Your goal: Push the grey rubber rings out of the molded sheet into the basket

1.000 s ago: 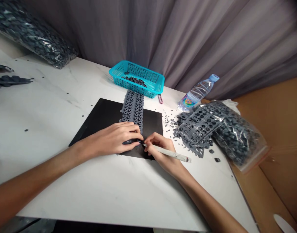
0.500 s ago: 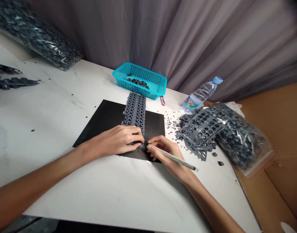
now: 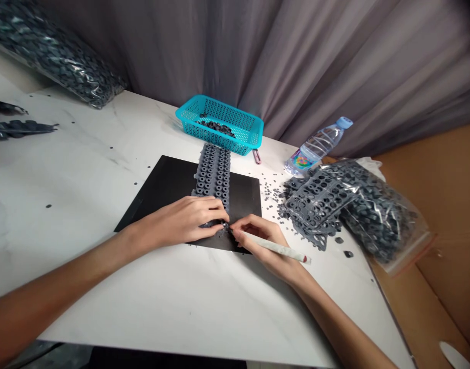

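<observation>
A long grey rubber strip of small rings (image 3: 214, 174) lies on a black mat (image 3: 166, 187) on the white table. My left hand (image 3: 185, 220) lies flat over the strip's near end, fingers pressed down on it. My right hand (image 3: 260, 241) is closed on a thin white pen-like tool (image 3: 275, 248), its tip at the strip's near end beside my left fingertips.
A teal basket (image 3: 240, 128) with loose grey rings stands behind the mat. Emptied grey frames (image 3: 315, 202), scattered bits and a clear bag of parts (image 3: 381, 218) lie right. A water bottle (image 3: 317, 146) lies behind them. Another bag (image 3: 54, 56) sits far left.
Both hands stay at the strip's near end; the tool's tilt shifted slightly. The view moved a little.
</observation>
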Tool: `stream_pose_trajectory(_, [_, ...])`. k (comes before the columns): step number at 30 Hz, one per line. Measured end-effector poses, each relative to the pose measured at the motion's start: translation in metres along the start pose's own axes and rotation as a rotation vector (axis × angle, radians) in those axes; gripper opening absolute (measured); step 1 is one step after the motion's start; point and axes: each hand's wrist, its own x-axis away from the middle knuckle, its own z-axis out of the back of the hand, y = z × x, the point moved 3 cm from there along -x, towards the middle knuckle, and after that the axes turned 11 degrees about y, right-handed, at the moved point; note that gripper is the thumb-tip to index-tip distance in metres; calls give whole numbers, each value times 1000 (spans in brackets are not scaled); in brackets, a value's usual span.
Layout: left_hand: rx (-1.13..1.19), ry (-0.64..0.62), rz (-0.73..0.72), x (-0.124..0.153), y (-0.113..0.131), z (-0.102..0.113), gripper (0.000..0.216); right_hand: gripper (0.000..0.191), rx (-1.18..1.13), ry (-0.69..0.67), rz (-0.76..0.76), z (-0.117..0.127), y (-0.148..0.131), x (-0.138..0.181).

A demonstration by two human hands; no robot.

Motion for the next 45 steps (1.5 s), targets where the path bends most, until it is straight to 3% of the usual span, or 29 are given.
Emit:
stream_pose_trajectory(4, [12,3,2,-1,0,0,15,17,-95,39,-87,-5,6,1])
stream_pose_trajectory(20, [38,2,24,-1,-2,0,17,16,-99,69,-73,-11,9,1])
stream_pose_trajectory(30, [-230,12,-137,0,6,-8,23,14,21,117,16,-15,-1,0])
stream_pose_trajectory(34, [-56,79,35,-1,1,-10,18,15,59,77,14,-16,-4,3])
stream_pose_trajectory(39, [508,255,413,-7,-10,4,19,15,111,66,35,-16,-11,5])
stream_pose_trajectory(42, [796,371,573,-9,-18,14,23,16,32,78,-22,-16,-5,4])
stream_pose_trajectory(45, [891,355,647,-8,-25,14,23,14,-120,102,-111,-12,6,0])
